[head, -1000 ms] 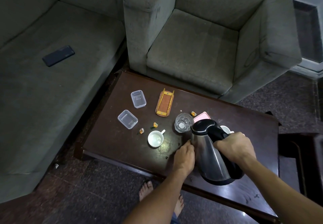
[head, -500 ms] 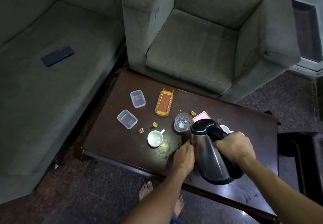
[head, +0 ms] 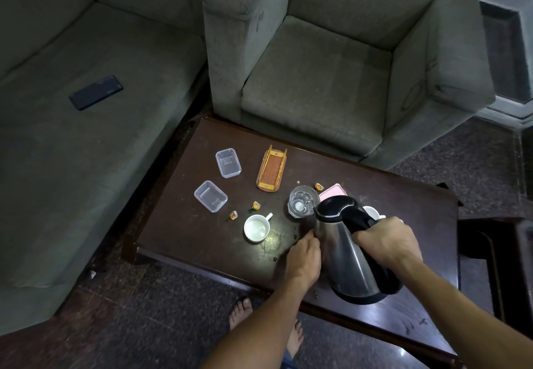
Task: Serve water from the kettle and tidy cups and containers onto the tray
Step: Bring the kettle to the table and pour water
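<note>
A steel kettle (head: pixel 343 256) with a black lid and handle is tilted, its spout over a clear glass (head: pixel 302 205). My right hand (head: pixel 388 243) grips the kettle's handle. My left hand (head: pixel 304 257) rests against the kettle's left side, fingertips touching the steel. A white cup (head: pixel 256 228) stands left of the glass. A second white cup (head: pixel 372 213) is mostly hidden behind the kettle. Two clear plastic containers (head: pixel 228 162) (head: pixel 210 196) lie at the table's far left. A small orange-brown tray (head: pixel 272 172) lies between them and the glass.
The dark wooden table (head: pixel 202 230) stands before a grey armchair (head: pixel 331 66) and a sofa (head: pixel 72 138) bearing a phone (head: pixel 96 92). Wrapped sweets (head: pixel 255 205) and a pink object (head: pixel 331 192) lie near the glass. My bare feet (head: pixel 240 312) are under the table's near edge.
The kettle and both hands hold almost the same position; the view has shifted only slightly.
</note>
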### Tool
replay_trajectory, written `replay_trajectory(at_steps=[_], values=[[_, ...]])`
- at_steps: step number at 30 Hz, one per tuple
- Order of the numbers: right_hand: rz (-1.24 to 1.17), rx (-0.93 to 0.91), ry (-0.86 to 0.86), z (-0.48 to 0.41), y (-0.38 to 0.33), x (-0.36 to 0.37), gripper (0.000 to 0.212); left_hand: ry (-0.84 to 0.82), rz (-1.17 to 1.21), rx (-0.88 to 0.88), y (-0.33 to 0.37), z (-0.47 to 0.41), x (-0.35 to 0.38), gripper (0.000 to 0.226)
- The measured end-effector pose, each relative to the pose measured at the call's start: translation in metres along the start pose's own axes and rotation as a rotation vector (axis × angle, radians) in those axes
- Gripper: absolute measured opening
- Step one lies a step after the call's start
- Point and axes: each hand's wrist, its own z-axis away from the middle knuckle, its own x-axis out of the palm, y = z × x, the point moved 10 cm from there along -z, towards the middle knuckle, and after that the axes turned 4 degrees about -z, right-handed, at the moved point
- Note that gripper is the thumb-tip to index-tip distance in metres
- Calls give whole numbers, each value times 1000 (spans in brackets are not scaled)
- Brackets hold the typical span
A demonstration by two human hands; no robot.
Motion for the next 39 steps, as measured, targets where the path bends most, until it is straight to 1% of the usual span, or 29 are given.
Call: replay_trajectory(at_steps=[5,9,14,28,34,39], values=[[10,-10,3,-1,-2,0,22,-4,-12,7,1,1,0,38],[10,-7,4,-2,-2,-1,24,-9,11,9,3,3,-1,45],[14,-13,6,-3,-4,-1,22,-10,10,6,2,2,-1,37],[20,-17,-2,-7,-3,4,24,9,-75,12,3,0,-7,36],[33,-24,-2,-9,-3,5,23,17,28,-2,0,1,-6,32],[45,-28,-7,-11,-1,5,24,12,83,4,-1,0,-3,39]])
